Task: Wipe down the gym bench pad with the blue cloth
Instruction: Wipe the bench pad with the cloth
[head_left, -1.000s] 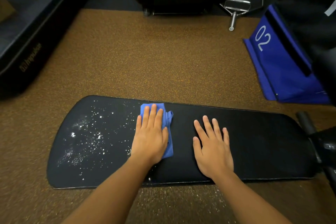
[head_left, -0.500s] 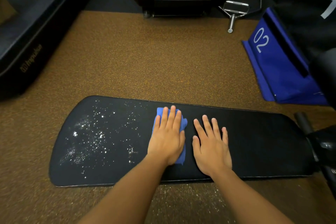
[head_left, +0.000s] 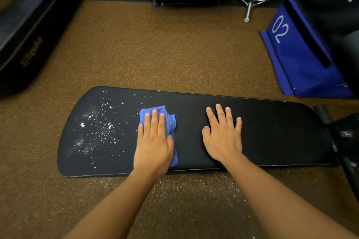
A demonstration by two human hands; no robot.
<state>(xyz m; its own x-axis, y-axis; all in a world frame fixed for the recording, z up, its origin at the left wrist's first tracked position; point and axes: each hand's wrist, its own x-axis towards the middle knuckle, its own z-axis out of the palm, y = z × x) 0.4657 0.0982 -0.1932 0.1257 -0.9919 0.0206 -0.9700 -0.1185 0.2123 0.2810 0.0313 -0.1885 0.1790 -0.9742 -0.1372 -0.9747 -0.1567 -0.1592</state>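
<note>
Head view: the blue cloth is pressed flat onto the black bench pad under the left hand, fingers extended, at the edge of the white specks. The right hand is laid flat, empty, on the pad well apart.

The long black padded worktop with rounded ends lies flat, stretching left to right. Its left part is speckled with white powdery flecks (densest toward the rounded left end), while the middle and right parts look plain dark. The small crumpled blue cloth lies pressed flat on the pad a little left of centre, just at the right edge of the flecks.
</note>
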